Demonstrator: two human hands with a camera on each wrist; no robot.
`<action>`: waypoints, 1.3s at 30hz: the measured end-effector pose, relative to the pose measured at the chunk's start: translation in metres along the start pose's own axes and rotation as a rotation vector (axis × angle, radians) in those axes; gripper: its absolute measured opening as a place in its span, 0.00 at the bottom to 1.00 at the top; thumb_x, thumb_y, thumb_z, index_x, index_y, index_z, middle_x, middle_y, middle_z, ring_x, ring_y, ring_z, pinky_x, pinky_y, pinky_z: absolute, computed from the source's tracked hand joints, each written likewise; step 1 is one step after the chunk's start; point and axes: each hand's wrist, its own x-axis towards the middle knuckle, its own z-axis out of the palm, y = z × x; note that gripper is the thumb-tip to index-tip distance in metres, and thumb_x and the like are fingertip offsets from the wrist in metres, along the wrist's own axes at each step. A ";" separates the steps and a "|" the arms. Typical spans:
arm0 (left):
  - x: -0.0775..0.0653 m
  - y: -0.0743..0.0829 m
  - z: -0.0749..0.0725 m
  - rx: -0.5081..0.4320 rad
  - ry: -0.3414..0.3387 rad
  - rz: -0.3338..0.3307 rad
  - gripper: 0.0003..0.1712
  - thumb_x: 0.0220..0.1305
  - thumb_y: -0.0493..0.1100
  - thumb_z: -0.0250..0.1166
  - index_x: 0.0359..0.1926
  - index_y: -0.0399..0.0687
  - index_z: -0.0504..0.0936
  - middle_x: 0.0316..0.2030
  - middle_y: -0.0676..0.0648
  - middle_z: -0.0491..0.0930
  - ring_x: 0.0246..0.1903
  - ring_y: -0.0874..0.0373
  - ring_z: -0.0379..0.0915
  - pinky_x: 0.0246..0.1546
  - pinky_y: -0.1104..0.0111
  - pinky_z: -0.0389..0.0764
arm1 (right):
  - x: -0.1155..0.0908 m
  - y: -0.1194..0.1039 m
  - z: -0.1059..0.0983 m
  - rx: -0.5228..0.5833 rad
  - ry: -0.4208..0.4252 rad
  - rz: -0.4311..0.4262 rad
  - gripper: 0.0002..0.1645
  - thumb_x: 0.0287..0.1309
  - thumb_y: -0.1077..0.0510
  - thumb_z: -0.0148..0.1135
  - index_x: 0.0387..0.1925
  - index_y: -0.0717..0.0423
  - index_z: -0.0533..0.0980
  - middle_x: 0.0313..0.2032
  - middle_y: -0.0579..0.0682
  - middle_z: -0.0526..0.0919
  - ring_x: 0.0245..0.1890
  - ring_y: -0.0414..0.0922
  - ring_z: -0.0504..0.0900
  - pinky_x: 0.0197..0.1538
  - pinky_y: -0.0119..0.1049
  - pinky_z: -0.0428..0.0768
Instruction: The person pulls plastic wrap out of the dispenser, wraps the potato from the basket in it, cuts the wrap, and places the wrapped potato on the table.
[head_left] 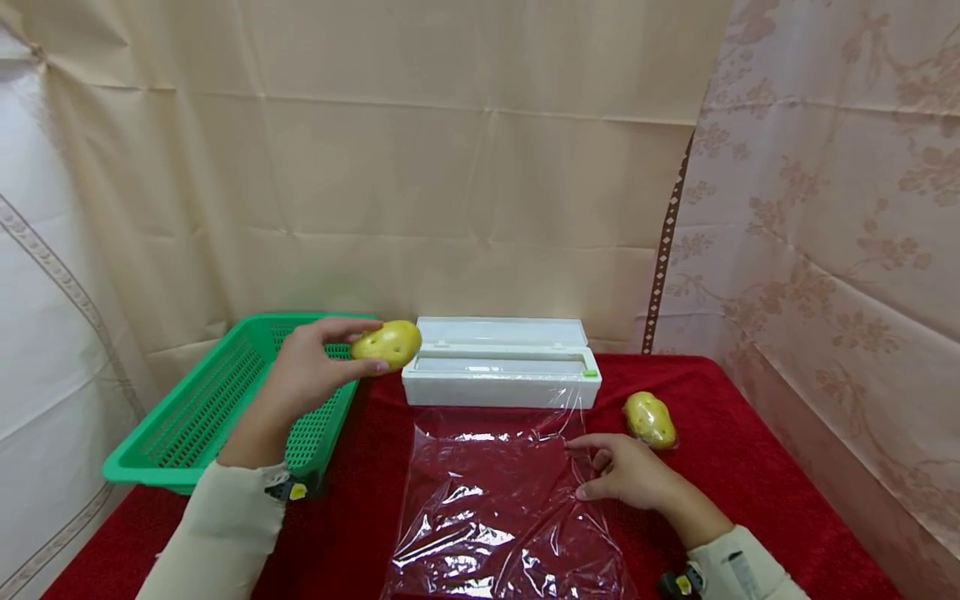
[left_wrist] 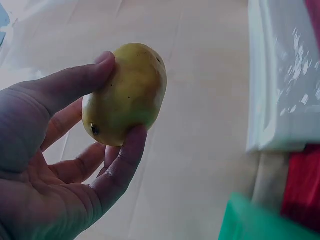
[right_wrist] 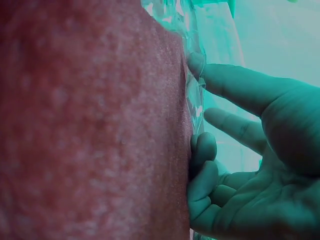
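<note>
My left hand (head_left: 300, 371) holds a yellow potato (head_left: 393, 345) in the air between thumb and fingers, above the right rim of the green basket. In the left wrist view the potato (left_wrist: 129, 95) shows small dark spots. On the red cloth lies a sheet of clear plastic wrap (head_left: 480, 517), spread in front of a white wrap dispenser (head_left: 498, 392) whose lid stands up. Low over the table, my right hand (head_left: 633, 475) touches the sheet's right edge with thumb and index finger apart; its other fingers are bent. The right wrist view shows the thumb against wrinkled wrap (right_wrist: 196, 97).
A green plastic basket (head_left: 138, 477) stands at the left. Right of the dispenser a second potato (head_left: 649, 419), wrapped in film, lies on the red cloth (head_left: 757, 467). A small green slider (head_left: 590, 373) sits on the dispenser's right end. Curtains hang behind the table.
</note>
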 end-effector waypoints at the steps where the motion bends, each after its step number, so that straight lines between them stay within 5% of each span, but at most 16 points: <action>1: -0.003 0.001 0.005 -0.015 -0.009 0.016 0.33 0.53 0.59 0.81 0.60 0.58 0.85 0.59 0.46 0.81 0.58 0.47 0.74 0.43 0.63 0.85 | 0.000 0.000 0.000 0.001 0.011 0.009 0.40 0.44 0.56 0.84 0.61 0.55 0.79 0.29 0.51 0.81 0.27 0.43 0.78 0.29 0.34 0.77; 11: -0.028 0.008 0.055 -0.147 -0.107 0.079 0.28 0.53 0.47 0.82 0.56 0.55 0.86 0.57 0.49 0.80 0.51 0.49 0.80 0.44 0.69 0.87 | 0.003 0.003 0.001 -0.035 0.058 0.011 0.26 0.42 0.55 0.85 0.46 0.53 0.84 0.29 0.49 0.83 0.30 0.43 0.80 0.31 0.34 0.77; 22: -0.040 0.018 0.099 -0.155 -0.290 0.139 0.25 0.52 0.47 0.83 0.52 0.62 0.86 0.50 0.55 0.82 0.46 0.55 0.80 0.45 0.66 0.87 | -0.002 0.001 -0.001 0.006 0.000 0.021 0.30 0.46 0.55 0.83 0.52 0.56 0.83 0.36 0.53 0.83 0.34 0.45 0.83 0.35 0.34 0.81; 39: -0.054 0.013 0.141 -0.179 -0.558 0.169 0.24 0.51 0.49 0.83 0.50 0.62 0.86 0.46 0.60 0.85 0.46 0.63 0.81 0.47 0.70 0.85 | -0.003 0.004 -0.006 0.025 -0.026 0.028 0.25 0.54 0.54 0.79 0.53 0.55 0.82 0.39 0.53 0.83 0.39 0.46 0.81 0.38 0.37 0.80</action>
